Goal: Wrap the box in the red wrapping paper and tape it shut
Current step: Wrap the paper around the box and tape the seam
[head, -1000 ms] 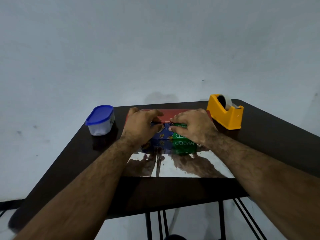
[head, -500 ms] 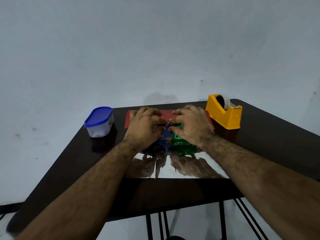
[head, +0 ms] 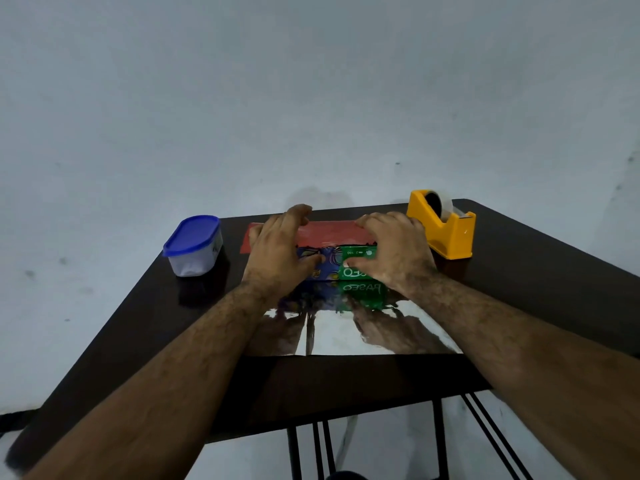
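The box (head: 329, 263), blue on the left and green on the right, lies on the wrapping paper (head: 349, 332), whose shiny silver inside faces up. The paper's far flap (head: 330, 233) shows its red side and is folded over the far part of the box top. My left hand (head: 280, 252) rests on the box's left end, fingers reaching over the flap's far edge, thumb on the blue front. My right hand (head: 393, 252) covers the right end, fingers spread on the red flap, thumb on the green front. The yellow tape dispenser (head: 441, 225) stands to the right.
A white tub with a blue lid (head: 194, 245) stands at the table's left. The dark table (head: 540, 292) ends close behind the box, near a pale wall. Silver paper reaches almost to the table's near edge.
Both hands have let go of the flap's near edge at the middle and slid apart and farther back. More of the red flap and the box top shows between them.
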`<move>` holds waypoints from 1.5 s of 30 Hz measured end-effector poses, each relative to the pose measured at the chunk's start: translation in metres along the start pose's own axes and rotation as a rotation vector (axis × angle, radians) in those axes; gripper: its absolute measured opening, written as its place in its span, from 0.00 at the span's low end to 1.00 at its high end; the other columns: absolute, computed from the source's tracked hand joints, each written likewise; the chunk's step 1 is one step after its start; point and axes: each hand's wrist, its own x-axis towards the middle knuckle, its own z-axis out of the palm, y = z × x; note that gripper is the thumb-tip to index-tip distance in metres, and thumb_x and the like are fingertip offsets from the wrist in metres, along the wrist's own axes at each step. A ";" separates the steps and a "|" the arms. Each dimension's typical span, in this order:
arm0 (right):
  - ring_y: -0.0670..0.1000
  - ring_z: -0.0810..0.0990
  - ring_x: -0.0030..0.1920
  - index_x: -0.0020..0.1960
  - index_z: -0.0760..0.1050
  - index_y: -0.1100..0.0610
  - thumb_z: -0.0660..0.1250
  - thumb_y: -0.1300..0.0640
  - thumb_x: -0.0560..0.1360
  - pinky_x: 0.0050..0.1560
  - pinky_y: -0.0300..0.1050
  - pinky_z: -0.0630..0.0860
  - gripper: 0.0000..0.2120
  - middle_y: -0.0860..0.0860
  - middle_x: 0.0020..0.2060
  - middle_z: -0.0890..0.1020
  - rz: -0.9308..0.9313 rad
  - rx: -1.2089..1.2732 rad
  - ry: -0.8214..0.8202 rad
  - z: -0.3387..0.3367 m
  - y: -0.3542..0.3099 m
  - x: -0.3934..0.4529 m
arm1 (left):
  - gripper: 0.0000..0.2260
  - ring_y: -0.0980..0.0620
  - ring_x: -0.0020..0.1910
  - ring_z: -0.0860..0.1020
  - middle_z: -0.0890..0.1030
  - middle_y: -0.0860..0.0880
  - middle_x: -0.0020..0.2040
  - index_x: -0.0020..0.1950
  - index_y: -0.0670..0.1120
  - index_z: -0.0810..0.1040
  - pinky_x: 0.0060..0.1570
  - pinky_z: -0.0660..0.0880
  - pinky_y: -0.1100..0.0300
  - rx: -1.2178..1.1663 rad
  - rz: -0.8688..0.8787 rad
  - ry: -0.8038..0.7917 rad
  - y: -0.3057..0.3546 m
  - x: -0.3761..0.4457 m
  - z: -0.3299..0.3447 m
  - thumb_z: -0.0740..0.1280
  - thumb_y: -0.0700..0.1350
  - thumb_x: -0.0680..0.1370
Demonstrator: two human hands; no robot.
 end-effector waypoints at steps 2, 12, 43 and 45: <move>0.54 0.68 0.74 0.77 0.69 0.49 0.76 0.29 0.66 0.75 0.58 0.61 0.46 0.47 0.74 0.73 -0.003 -0.022 0.018 0.004 -0.002 -0.005 | 0.39 0.53 0.65 0.75 0.79 0.58 0.63 0.77 0.56 0.66 0.69 0.62 0.48 -0.016 -0.015 0.007 -0.002 0.000 0.002 0.81 0.54 0.70; 0.57 0.45 0.84 0.85 0.50 0.55 0.62 0.18 0.67 0.81 0.65 0.41 0.60 0.53 0.84 0.53 -0.201 -0.116 -0.057 0.022 -0.014 -0.023 | 0.38 0.50 0.61 0.78 0.81 0.55 0.62 0.77 0.55 0.65 0.69 0.65 0.45 0.022 -0.030 0.038 0.003 0.003 0.007 0.79 0.55 0.71; 0.61 0.81 0.58 0.61 0.82 0.58 0.67 0.45 0.81 0.53 0.50 0.80 0.18 0.56 0.59 0.84 0.776 0.189 -0.031 -0.054 0.141 0.041 | 0.13 0.48 0.62 0.77 0.83 0.55 0.60 0.62 0.57 0.82 0.63 0.65 0.48 0.188 0.396 -0.226 0.126 0.041 0.031 0.67 0.53 0.78; 0.59 0.80 0.53 0.60 0.78 0.60 0.71 0.48 0.80 0.47 0.48 0.76 0.17 0.57 0.55 0.81 0.905 0.355 -0.113 -0.059 0.152 0.045 | 0.13 0.47 0.61 0.78 0.83 0.55 0.58 0.61 0.56 0.83 0.63 0.68 0.48 0.133 0.338 -0.250 0.144 0.052 0.055 0.68 0.56 0.78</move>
